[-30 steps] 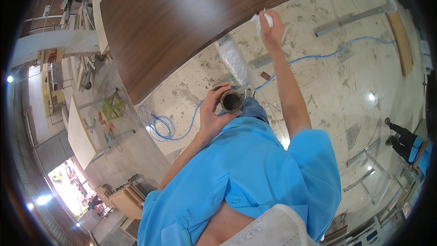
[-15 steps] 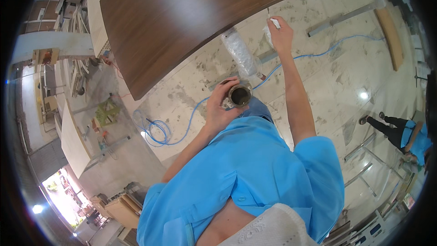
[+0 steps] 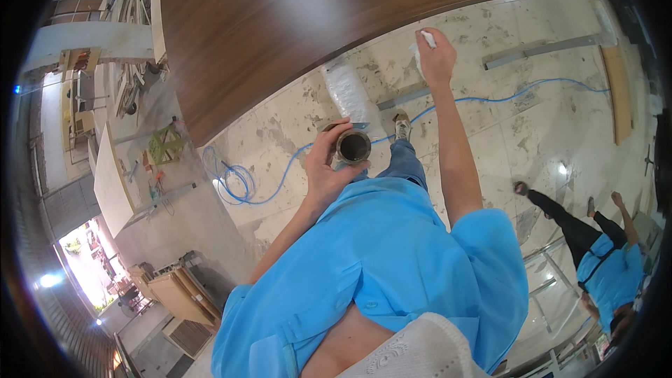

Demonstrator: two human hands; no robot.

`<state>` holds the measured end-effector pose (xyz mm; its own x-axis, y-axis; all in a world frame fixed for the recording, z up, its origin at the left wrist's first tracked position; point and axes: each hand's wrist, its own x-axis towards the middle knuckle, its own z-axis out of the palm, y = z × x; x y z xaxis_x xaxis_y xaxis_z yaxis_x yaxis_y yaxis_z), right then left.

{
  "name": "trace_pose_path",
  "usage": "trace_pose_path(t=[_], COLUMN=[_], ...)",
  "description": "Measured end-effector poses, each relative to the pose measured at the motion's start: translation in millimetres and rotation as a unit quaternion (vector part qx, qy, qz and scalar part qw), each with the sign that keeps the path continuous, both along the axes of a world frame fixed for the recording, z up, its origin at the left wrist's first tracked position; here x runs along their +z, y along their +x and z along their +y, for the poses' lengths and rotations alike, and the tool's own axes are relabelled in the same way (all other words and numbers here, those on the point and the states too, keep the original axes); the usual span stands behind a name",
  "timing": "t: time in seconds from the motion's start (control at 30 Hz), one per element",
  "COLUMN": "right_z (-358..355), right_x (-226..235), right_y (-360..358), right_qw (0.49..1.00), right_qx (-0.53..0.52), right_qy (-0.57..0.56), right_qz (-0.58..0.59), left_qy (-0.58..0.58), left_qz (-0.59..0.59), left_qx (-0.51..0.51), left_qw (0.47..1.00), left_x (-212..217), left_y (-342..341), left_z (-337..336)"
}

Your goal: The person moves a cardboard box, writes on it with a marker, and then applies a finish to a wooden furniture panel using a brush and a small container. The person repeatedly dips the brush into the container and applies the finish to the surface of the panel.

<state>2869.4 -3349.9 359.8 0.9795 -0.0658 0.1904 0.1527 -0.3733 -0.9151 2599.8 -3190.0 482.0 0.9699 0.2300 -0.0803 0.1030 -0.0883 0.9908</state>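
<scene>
- The small round can (image 3: 353,145) sits in the left hand (image 3: 327,171), held out in front of the blue shirt (image 3: 378,252) and above the tiled floor (image 3: 532,119); its open mouth faces up and the inside looks dark.
- The fingers (image 3: 323,145) of that hand are wrapped around the can's side wall, the thumb on the near side.
- It looks rigid and probably light; since it is open, whatever is inside could spill if it tips, so a level grip round the wall suits it best.
- The right hand (image 3: 435,56) reaches forward, fingers pinched on a small white cloth (image 3: 425,40), soft and light, near the edge of the dark wooden panel (image 3: 315,21).
</scene>
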Motion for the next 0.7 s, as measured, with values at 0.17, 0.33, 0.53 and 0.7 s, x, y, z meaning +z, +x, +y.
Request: trace_pose_path(t=[0.17, 0.33, 0.53, 0.7], right_z=[7.5, -10.2, 4.5, 4.5], right_x=[2.3, 0.9, 4.8, 2.8], right_y=[-5.8, 9.1, 1.4, 3.3], right_qw=[0.990, 1.000, 0.990, 0.996], right_qx=[0.130, 0.026, 0.118, 0.082], right_qy=[-0.011, -0.016, 0.001, -0.034], right_qz=[-0.056, 0.000, -0.075, -0.021], left_qy=[0.007, 0.027, 0.020, 0.058], left_qz=[-0.003, -0.028, -0.022, -0.046], left_qx=[-0.003, 0.015, 0.019, 0.027], left_qw=[1.000, 0.999, 0.999, 0.997], left_x=[7.6, 8.9, 9.0, 10.7], left_y=[28.6, 44.6, 48.8, 53.0], left_z=[-35.7, -53.9, -64.2, -67.1])
